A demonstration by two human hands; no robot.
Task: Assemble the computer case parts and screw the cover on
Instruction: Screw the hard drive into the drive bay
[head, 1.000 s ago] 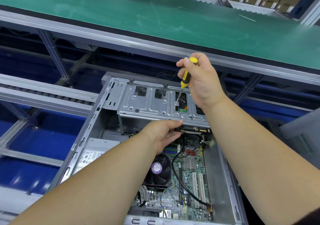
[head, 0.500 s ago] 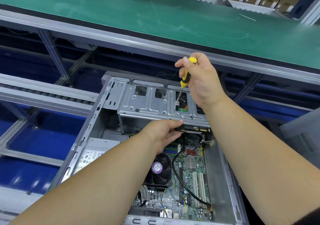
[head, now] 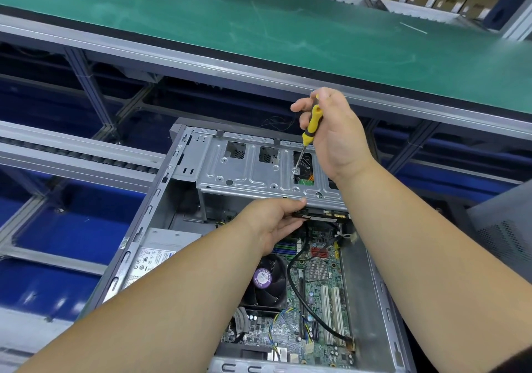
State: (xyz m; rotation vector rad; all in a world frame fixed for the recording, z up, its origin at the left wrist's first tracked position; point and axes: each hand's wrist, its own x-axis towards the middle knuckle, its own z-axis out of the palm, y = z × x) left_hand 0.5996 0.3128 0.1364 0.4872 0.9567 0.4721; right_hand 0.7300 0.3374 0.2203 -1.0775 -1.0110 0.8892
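From the head view, a screwdriver (head: 311, 121) is gripped in the right hand (head: 335, 133), fingers curled round its yellow handle. Its long axis is tilted, the tip set down and left of the grip onto a screw (head: 295, 169) in the drive cage (head: 253, 171), at the far end of the open case (head: 374, 300). The cage's near edge is pinched by the left hand (head: 273, 220), which lies nearer the cage. The cover is not clearly identified.

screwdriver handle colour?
Yellow with a black collar; the screwdriver is in the right hand, head view.
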